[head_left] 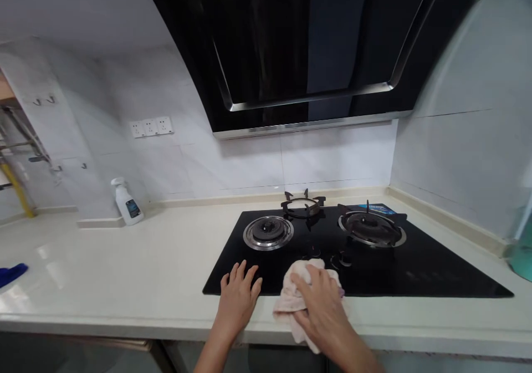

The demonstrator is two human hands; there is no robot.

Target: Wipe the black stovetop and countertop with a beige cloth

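Note:
My right hand is closed on a pale pink cloth, pressed against the front edge of the black glass gas hob. Part of the cloth hangs over the counter's front. My left hand lies open with fingers spread on the hob's front left corner. Beyond it is the left burner, bare of its pan support. That black pan support rests at the back of the glass. The right burner has its support in place. A control knob shows just past the cloth.
A dark range hood hangs low over the hob. On the white counter stand a spray bottle at the back left and a blue cloth at the far left. A greenish container is at the right edge.

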